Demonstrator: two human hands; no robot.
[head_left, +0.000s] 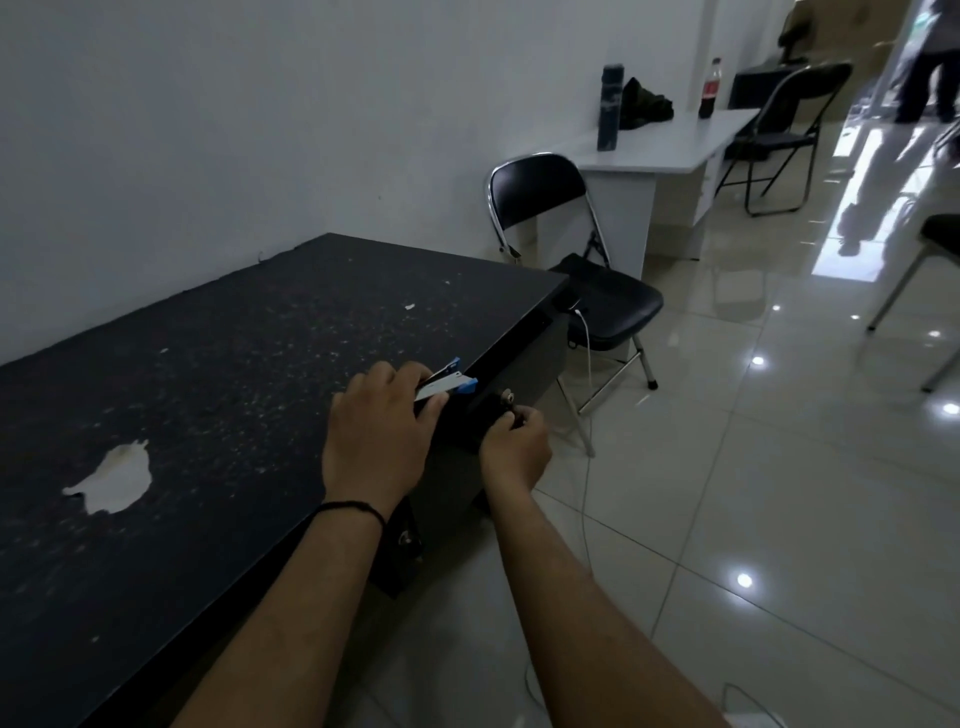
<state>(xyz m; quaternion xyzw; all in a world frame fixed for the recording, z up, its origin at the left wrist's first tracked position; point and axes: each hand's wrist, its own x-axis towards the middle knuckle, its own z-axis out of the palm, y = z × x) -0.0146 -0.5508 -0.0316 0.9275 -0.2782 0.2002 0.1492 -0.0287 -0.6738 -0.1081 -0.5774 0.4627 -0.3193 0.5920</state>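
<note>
A dark speckled desk (218, 364) fills the left of the head view. At its front edge my left hand (382, 431) grips a blue and silver stapler (449, 382). Just right of it is the dark drawer front (514, 364) with a round metal lock (508, 399). My right hand (514, 444) is curled at the drawer front just below the lock, its fingertips pinching something small there that I cannot make out. A black band sits on my left wrist.
A white patch (117, 478) marks the desk top's worn surface. A white cable (587, 395) hangs from the desk corner to the tiled floor. A black folding chair (597, 291) stands close behind, then a white table (665, 140) with bottles. A person stands far right.
</note>
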